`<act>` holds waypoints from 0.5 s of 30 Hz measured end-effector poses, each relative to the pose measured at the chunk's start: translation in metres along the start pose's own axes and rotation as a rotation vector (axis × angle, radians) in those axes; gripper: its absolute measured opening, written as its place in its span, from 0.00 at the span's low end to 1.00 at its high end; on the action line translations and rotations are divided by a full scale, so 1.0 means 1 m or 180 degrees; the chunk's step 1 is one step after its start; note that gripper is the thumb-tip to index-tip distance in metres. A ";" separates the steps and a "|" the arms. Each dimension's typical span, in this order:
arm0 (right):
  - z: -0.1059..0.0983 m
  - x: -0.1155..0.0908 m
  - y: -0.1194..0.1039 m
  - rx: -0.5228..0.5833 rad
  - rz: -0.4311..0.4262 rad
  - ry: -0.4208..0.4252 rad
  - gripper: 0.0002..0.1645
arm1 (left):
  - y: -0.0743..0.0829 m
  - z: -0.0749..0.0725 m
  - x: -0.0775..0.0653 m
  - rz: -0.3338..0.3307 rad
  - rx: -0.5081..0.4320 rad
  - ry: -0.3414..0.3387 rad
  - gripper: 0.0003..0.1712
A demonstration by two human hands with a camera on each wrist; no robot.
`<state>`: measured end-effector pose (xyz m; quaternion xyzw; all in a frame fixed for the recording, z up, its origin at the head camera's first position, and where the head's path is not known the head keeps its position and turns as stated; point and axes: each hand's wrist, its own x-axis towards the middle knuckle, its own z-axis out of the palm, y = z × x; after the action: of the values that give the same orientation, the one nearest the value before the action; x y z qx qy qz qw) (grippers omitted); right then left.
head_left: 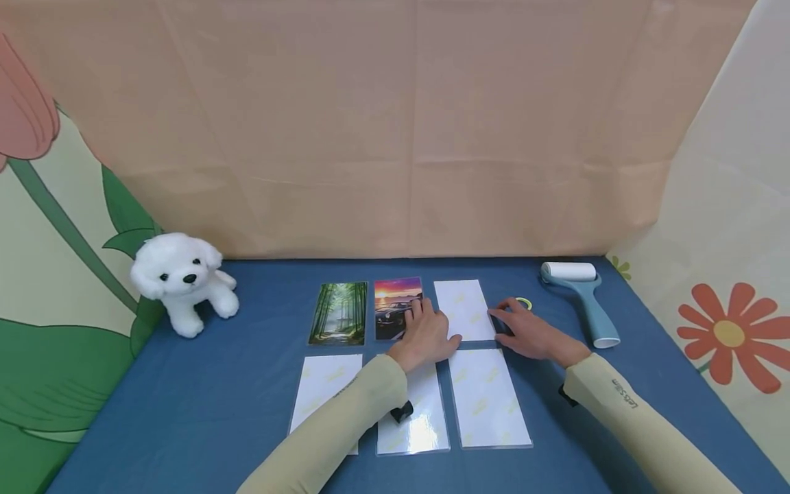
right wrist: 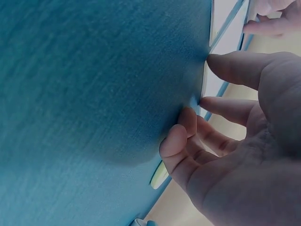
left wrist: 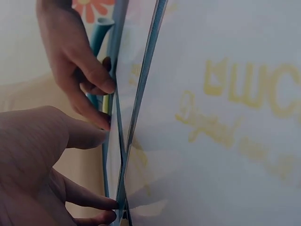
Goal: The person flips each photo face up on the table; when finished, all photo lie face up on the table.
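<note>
In the head view my left hand (head_left: 426, 334) lies between the sunset picture card (head_left: 390, 309) and a white-backed card (head_left: 461, 309) in the upper row. Its fingertips touch the sunset card's right edge, and its thumb points to the white card's lower left corner. My right hand (head_left: 531, 331) is at that white card's right edge, thumb and forefinger spread along it. The right wrist view shows the thumb (right wrist: 230, 66) and forefinger tips right at the edge, with the other fingers loosely bent. A forest picture card (head_left: 338, 315) lies left of the sunset card.
Nearer me lie three more white-backed cards, at left (head_left: 321, 377), middle (head_left: 422, 429) and right (head_left: 490, 398). Behind my right hand is a small yellow-green ring (head_left: 524, 302). A blue-handled lint roller (head_left: 595, 315) lies to the right; a white toy dog (head_left: 185, 281) sits at left.
</note>
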<state>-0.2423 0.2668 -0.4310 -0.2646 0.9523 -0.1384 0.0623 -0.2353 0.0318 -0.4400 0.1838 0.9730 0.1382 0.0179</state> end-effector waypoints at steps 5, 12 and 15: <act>-0.001 0.001 -0.002 -0.0012 0.0002 -0.0003 0.32 | -0.003 -0.003 0.002 -0.0047 -0.0353 -0.0060 0.28; -0.001 0.003 -0.001 0.0031 0.0042 -0.0061 0.31 | -0.001 -0.007 0.000 -0.0105 -0.0669 0.0008 0.29; 0.000 0.004 0.000 0.0094 -0.0005 -0.0034 0.30 | 0.000 -0.009 -0.001 -0.0095 -0.0736 0.0085 0.28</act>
<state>-0.2454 0.2650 -0.4308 -0.2651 0.9497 -0.1510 0.0712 -0.2354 0.0299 -0.4317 0.1641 0.9534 0.2516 0.0281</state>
